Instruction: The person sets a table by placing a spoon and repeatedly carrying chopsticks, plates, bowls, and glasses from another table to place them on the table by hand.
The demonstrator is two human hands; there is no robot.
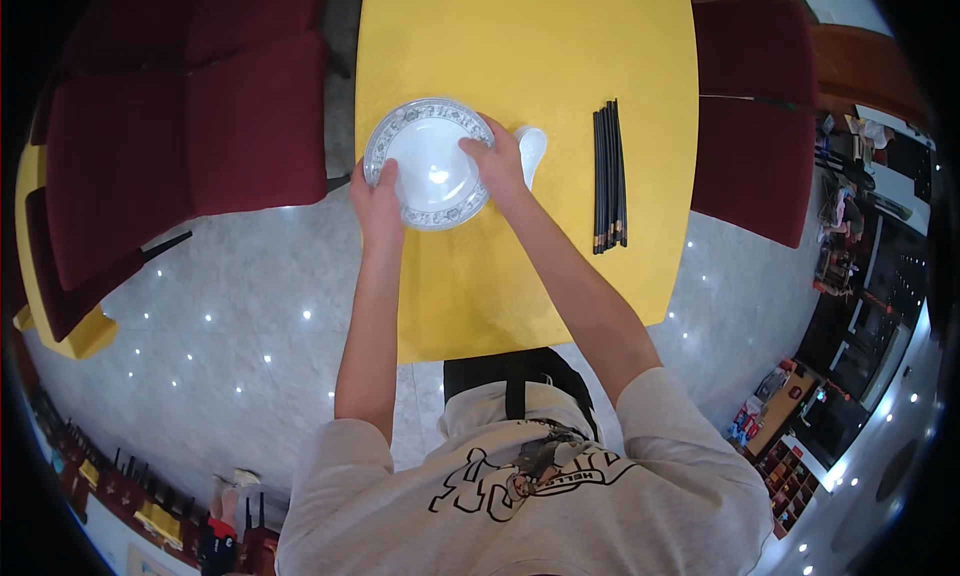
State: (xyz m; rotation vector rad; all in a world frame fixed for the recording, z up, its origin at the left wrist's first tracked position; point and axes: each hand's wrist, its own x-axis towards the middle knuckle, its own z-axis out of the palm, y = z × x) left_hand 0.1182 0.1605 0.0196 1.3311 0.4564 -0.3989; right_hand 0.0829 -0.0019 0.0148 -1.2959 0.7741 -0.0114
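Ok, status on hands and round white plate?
Left hand, right hand gripping round white plate, grey-patterned rim, from opposite sides. White spoon beside right hand; thin black chopsticks farther right. Nothing visibly blocking.

Lighting is bright. Glare marks the round, glossy white plate with grey patterned rim; light points reflect off the shiny grey floor. Faint shadow dulls the flat yellow table at its near end. Edges curve; corners are black.
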